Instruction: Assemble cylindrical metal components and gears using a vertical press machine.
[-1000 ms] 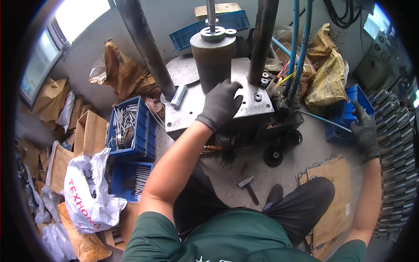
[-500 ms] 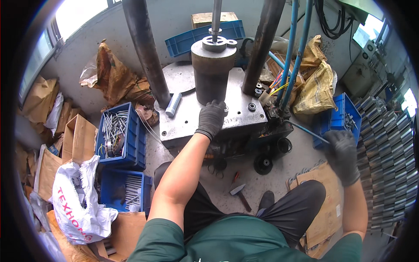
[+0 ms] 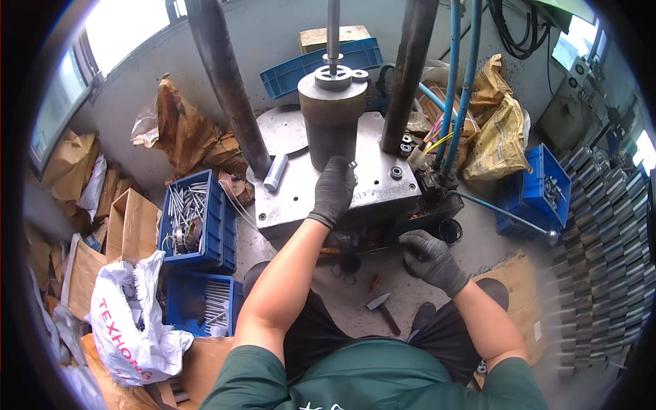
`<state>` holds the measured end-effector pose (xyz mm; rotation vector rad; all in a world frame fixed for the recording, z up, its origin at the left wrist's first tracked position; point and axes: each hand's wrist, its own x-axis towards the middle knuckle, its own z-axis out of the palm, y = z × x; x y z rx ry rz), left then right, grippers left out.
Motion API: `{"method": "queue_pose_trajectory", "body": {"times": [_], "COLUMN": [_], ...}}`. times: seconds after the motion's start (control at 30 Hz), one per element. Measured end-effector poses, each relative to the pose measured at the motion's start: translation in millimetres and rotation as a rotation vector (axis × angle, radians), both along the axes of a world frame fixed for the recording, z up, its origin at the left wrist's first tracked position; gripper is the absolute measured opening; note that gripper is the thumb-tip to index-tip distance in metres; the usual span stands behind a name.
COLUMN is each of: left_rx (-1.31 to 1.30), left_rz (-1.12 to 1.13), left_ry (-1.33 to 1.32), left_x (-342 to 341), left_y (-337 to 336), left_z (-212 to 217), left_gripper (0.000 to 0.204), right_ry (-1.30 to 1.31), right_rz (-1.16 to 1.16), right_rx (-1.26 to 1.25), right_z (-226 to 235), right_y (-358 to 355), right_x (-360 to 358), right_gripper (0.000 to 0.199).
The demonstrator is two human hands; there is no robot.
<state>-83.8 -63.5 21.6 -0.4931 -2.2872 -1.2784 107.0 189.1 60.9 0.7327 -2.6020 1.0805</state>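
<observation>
The left hand (image 3: 333, 191) in its dark knit glove has slid back from the tall dark steel cylinder (image 3: 331, 119) and now rests on the grey steel press plate (image 3: 294, 195) at the cylinder's foot, fingers curled; whether its grip pinches a small ring is unclear. The right hand (image 3: 432, 258), earlier far out by the blue plastic crate (image 3: 536, 188), has come in below the plate's front edge, loosely closed, apparently empty. That suggests a fresh piece being readied.
</observation>
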Motion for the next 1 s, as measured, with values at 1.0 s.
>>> {"method": "queue_pose_trajectory", "body": {"times": [1.0], "left_rx": [0.062], "left_rz": [0.336], "left_ry": [-0.034], "left_x": [-105.9], "left_y": [-4.7], "left_z": [243.5], "left_gripper": [0.042], "right_ry": [-0.116], "right_rz": [-0.066], "right_rx": [-0.438], "right_z": [1.9], "right_y": [9.4], "right_x": [-19.6], "right_gripper": [0.023]}}
